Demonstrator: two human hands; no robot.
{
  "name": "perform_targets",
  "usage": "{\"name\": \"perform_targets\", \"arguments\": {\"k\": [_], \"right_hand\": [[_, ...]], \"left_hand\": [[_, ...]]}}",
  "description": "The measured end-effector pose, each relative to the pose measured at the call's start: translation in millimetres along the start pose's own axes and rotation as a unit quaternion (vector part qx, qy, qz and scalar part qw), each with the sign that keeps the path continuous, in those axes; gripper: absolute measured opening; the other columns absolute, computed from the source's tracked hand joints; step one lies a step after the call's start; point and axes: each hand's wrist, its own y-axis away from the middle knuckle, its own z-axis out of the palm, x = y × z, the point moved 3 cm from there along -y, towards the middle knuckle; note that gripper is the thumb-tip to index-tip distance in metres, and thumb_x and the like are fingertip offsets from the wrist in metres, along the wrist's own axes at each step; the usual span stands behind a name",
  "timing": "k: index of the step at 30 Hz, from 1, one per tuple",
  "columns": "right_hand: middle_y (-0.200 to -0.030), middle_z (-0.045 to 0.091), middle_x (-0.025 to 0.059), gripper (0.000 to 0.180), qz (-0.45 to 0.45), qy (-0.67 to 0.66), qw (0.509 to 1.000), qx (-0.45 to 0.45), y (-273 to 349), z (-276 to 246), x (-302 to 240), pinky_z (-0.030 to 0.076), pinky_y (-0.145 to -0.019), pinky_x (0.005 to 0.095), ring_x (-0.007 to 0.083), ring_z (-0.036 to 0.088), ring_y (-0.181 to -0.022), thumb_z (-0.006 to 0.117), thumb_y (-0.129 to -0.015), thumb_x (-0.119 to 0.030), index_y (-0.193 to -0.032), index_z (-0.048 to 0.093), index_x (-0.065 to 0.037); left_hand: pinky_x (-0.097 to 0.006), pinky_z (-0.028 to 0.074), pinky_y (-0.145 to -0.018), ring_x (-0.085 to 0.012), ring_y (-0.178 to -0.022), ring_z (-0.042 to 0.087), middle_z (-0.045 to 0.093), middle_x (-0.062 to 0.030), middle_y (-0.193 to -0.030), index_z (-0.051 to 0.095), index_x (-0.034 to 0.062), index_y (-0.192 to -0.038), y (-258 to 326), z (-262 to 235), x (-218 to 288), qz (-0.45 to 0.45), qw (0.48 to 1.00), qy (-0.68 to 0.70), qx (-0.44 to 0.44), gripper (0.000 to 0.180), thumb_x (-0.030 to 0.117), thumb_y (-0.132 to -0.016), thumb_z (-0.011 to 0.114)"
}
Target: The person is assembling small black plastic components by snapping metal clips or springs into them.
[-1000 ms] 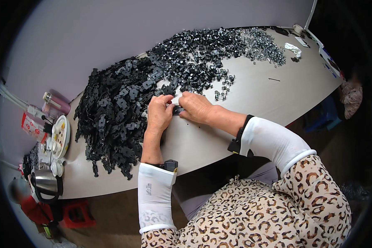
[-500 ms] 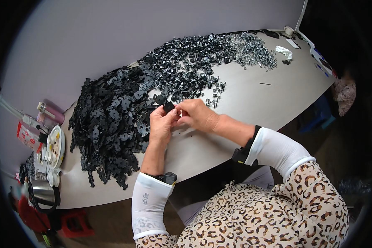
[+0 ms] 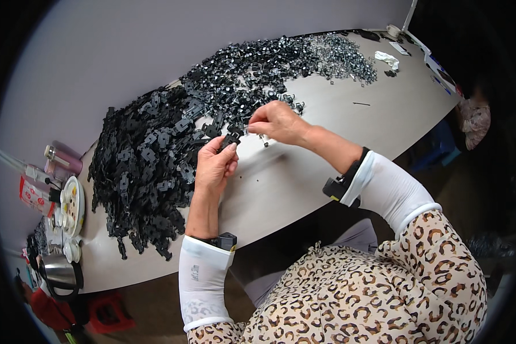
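My left hand pinches a small black plastic part between thumb and fingers, just above the table. To its right, my right hand is closed in a pinch, apart from that part; whatever its fingertips may hold is too small to make out. Behind both hands spreads a heap of small black-and-silver pieces, with a few loose ones near my right fingertips. A large pile of flat black plastic parts lies left of my left hand.
Small shiny metal pieces lie at the far right end of the heap, near a crumpled white tissue. A thin dark rod rests on the table. At left are a pink bottle, a white plate and a metal kettle.
My right hand has moved away from my left, up toward the small pieces. My left hand keeps hold of the black plastic part, now turned into clearer view. The whole view has shifted slightly.
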Motion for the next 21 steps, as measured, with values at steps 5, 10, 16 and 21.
{"name": "perform_targets", "arguments": {"k": [5,10,16,21], "right_hand": [[-0.085,0.063,0.0087,0.017,-0.010,0.240,0.965,-0.103,20,9,16,0.049,-0.073,0.0378,0.0268,0.062,-0.083,0.072,-0.070,-0.013,-0.085,0.068,-0.006],[-0.084,0.065,0.0104,0.006,-0.022,0.278,0.954,-0.114,18,24,19,0.050,-0.071,0.0382,0.0297,0.062,-0.083,0.068,-0.070,-0.009,-0.071,0.063,-0.006],[-0.091,0.062,0.0102,0.011,-0.032,0.187,0.976,-0.104,25,17,12,0.049,-0.072,0.0380,0.0284,0.060,-0.087,0.071,-0.068,-0.008,-0.072,0.061,-0.005],[-0.085,0.062,0.0094,0.024,-0.045,0.209,0.974,-0.072,23,9,9,0.049,-0.072,0.0380,0.0270,0.061,-0.079,0.075,-0.065,-0.010,-0.083,0.062,-0.002]], "left_hand": [[-0.018,0.025,-0.033,-0.0062,-0.041,0.043,0.055,-0.0025,-0.060,0.058,0.0026,-0.092,1,-2,-3,-0.059,0.997,-0.042,0.008,0.013,0.000,-0.080,0.063],[-0.018,0.025,-0.033,-0.0054,-0.040,0.043,0.055,-0.0023,-0.060,0.059,0.0017,-0.092,0,-5,-3,-0.053,0.998,-0.029,-0.002,0.016,-0.002,-0.077,0.064],[-0.018,0.025,-0.033,-0.0056,-0.041,0.045,0.053,-0.0022,-0.058,0.059,-0.0016,-0.087,-2,-5,-5,-0.072,0.997,-0.009,-0.005,0.013,-0.004,-0.075,0.063],[-0.018,0.025,-0.032,-0.0060,-0.040,0.044,0.054,-0.0026,-0.058,0.058,-0.0022,-0.088,-4,-5,-5,-0.080,0.997,-0.012,-0.006,0.015,-0.004,-0.074,0.064]]}}
